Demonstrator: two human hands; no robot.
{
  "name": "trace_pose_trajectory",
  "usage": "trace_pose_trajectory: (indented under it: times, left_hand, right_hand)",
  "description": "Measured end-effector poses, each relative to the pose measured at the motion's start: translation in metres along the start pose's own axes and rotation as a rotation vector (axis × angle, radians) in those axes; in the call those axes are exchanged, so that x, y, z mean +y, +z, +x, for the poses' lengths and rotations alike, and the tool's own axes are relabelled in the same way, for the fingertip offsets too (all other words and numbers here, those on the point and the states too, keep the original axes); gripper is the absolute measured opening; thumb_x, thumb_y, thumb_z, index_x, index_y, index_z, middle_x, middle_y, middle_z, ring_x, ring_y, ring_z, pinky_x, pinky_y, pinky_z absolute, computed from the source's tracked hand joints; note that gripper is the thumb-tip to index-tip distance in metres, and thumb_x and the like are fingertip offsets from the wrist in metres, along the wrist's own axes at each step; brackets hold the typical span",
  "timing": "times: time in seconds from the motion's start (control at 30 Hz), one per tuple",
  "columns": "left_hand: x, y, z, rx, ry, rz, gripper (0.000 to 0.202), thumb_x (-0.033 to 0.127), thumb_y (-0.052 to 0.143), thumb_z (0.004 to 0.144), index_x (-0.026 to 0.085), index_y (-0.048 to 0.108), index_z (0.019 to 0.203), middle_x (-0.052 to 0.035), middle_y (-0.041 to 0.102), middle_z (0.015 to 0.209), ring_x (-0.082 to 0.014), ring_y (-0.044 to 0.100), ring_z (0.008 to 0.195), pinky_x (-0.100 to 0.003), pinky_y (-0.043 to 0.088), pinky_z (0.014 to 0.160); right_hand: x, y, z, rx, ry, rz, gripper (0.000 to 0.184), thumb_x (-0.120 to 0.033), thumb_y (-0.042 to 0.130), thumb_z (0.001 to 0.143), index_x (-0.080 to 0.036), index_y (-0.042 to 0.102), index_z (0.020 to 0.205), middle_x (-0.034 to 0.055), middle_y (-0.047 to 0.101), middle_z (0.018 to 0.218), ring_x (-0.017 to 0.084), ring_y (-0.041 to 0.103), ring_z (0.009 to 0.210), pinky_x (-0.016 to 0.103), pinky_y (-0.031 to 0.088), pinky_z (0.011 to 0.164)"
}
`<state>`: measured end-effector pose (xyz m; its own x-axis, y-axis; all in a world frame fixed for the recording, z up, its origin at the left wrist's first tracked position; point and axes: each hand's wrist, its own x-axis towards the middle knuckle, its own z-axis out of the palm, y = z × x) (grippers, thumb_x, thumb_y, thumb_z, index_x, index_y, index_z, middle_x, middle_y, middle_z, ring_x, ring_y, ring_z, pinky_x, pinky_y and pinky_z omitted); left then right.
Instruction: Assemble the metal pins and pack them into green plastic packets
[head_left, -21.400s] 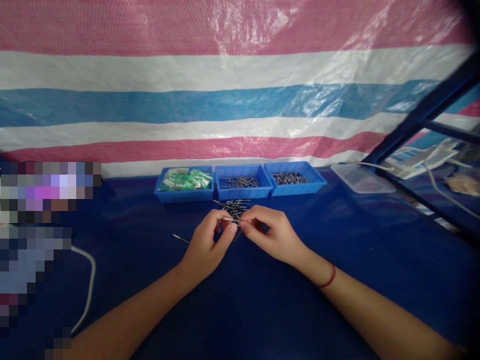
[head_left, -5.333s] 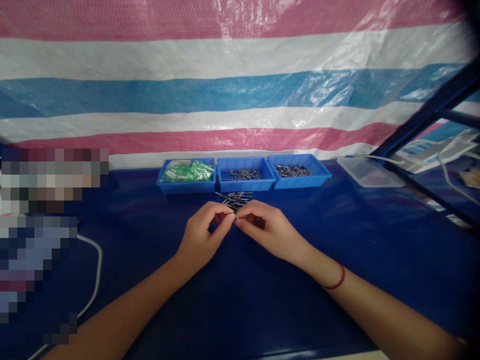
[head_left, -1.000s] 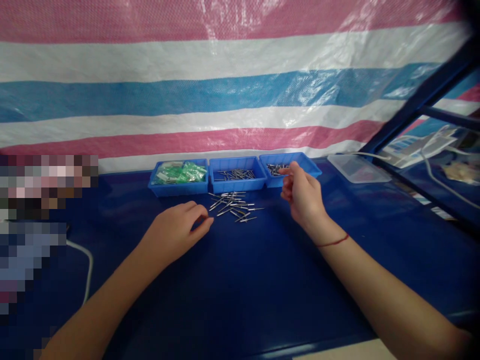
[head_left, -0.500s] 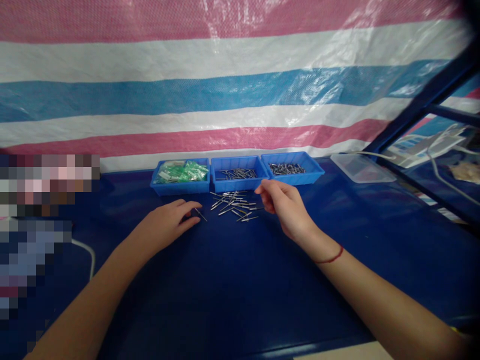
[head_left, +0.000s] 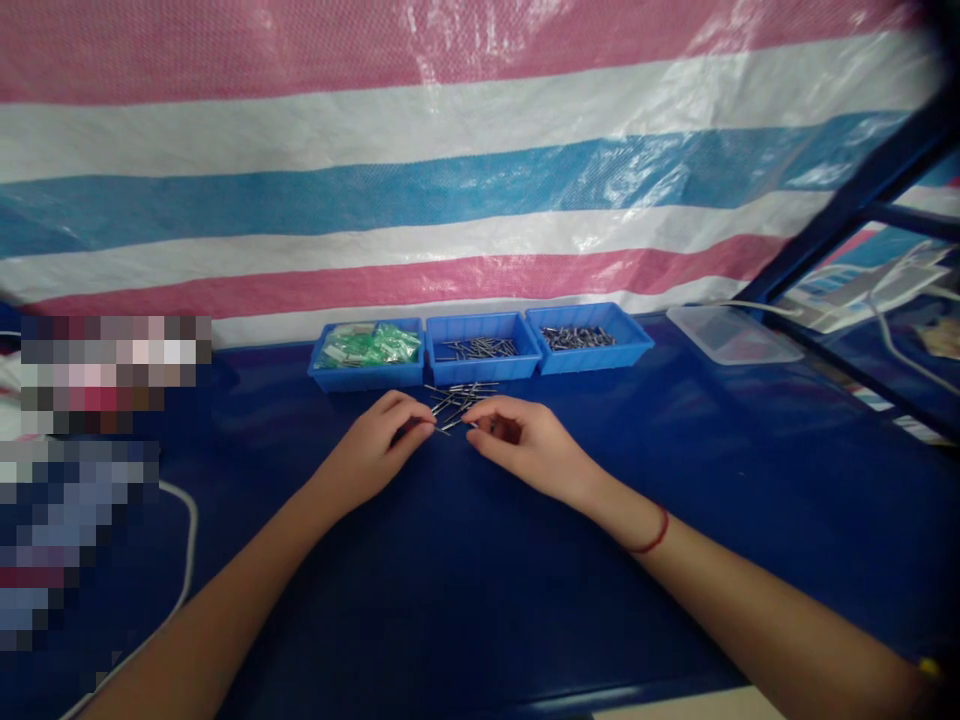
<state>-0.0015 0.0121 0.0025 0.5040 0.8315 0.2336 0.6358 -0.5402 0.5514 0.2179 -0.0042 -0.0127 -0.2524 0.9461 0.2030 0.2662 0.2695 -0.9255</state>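
My left hand [head_left: 384, 440] pinches a thin metal blind rivet [head_left: 442, 431] between thumb and forefinger, its rod pointing right. Facing it, my right hand [head_left: 534, 445] has its thumb and forefinger closed on a small silvery piece [head_left: 472, 424], mostly hidden, which looks like another rivet. The two sets of fingertips are a short gap apart. Just behind them a loose pile of rivets [head_left: 459, 393] lies on the dark blue table [head_left: 450, 580], partly covered by my right hand.
Behind the pile stand three blue bins: a left bin [head_left: 367, 380] with green and clear packets, a middle bin [head_left: 487, 371] with rivets, and a right bin [head_left: 598, 358] with small dark metal parts. A clear plastic tray [head_left: 735, 340] sits right. Striped sheeting [head_left: 450, 190] hangs behind.
My right hand has come down and left from beside the pile, toward my left hand. My left hand has moved right with its rivet, closing its pinch.
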Motion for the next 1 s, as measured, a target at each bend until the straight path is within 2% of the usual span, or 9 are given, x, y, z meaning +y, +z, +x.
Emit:
trace_pose_trajectory:
  times: [0.1,0.23,0.33,0.47,0.63,0.83,1.0]
  left_hand:
    - [0.013,0.012,-0.002,0.05,-0.082,-0.153,0.02,0.034,0.048,0.092,0.02,0.062,0.097,-0.0034,0.061,0.092,-0.0155,0.058,0.081,-0.026,0.047,0.07]
    - [0.018,0.023,-0.004,0.073,-0.121,-0.289,0.02,0.034,0.05,0.091,0.02,0.062,0.097,-0.003,0.06,0.091,-0.0149,0.058,0.08,-0.025,0.046,0.068]
    - [0.018,0.028,-0.005,0.06,-0.104,-0.321,0.02,0.034,0.05,0.092,0.019,0.063,0.097,-0.0038,0.06,0.093,-0.0153,0.058,0.082,-0.026,0.046,0.07]
    - [0.02,0.03,-0.006,0.026,-0.114,-0.345,0.021,0.035,0.05,0.092,0.019,0.063,0.098,-0.003,0.061,0.091,-0.0151,0.059,0.08,-0.026,0.046,0.068]
    - [0.025,0.029,-0.006,-0.006,-0.143,-0.348,0.024,0.036,0.051,0.092,0.019,0.062,0.105,-0.0021,0.063,0.09,-0.0144,0.058,0.078,-0.024,0.044,0.066]
    - [0.025,0.028,-0.006,-0.002,-0.13,-0.343,0.021,0.034,0.052,0.091,0.019,0.064,0.099,-0.0016,0.061,0.088,-0.0137,0.057,0.078,-0.024,0.043,0.066]
    - [0.02,0.031,-0.007,0.105,-0.155,-0.408,0.016,0.031,0.057,0.088,0.019,0.061,0.097,-0.0018,0.062,0.091,-0.0143,0.059,0.082,-0.025,0.045,0.07]
  right_hand:
    - [-0.004,0.008,-0.005,-0.01,-0.046,0.006,0.017,-0.028,0.066,0.077,-0.02,0.069,0.092,0.0012,0.064,0.079,0.01,0.05,0.057,0.023,0.041,0.053]
    - [-0.008,0.01,-0.008,0.06,-0.063,0.079,0.016,-0.032,0.066,0.079,-0.019,0.069,0.089,0.0025,0.065,0.078,0.011,0.051,0.058,0.025,0.042,0.054]
    - [-0.009,0.01,-0.008,0.093,-0.051,0.1,0.015,-0.033,0.067,0.079,-0.02,0.069,0.087,0.0023,0.065,0.077,0.011,0.053,0.059,0.026,0.042,0.054]
    - [-0.008,0.009,-0.007,0.082,-0.048,0.115,0.012,-0.031,0.067,0.079,-0.019,0.07,0.082,0.0045,0.068,0.081,0.016,0.06,0.07,0.029,0.047,0.062]
    - [-0.007,0.009,-0.006,0.079,-0.056,0.138,0.01,-0.027,0.067,0.079,-0.018,0.07,0.083,0.0061,0.068,0.084,0.017,0.063,0.076,0.031,0.049,0.068]
    - [-0.007,0.008,-0.007,0.077,-0.072,0.131,0.009,-0.026,0.067,0.08,-0.02,0.072,0.085,0.0056,0.067,0.085,0.015,0.061,0.073,0.028,0.047,0.062]
    - [-0.007,0.008,-0.007,0.122,-0.07,0.117,0.008,-0.024,0.068,0.078,-0.02,0.071,0.083,0.0029,0.066,0.079,0.01,0.053,0.057,0.024,0.042,0.051]
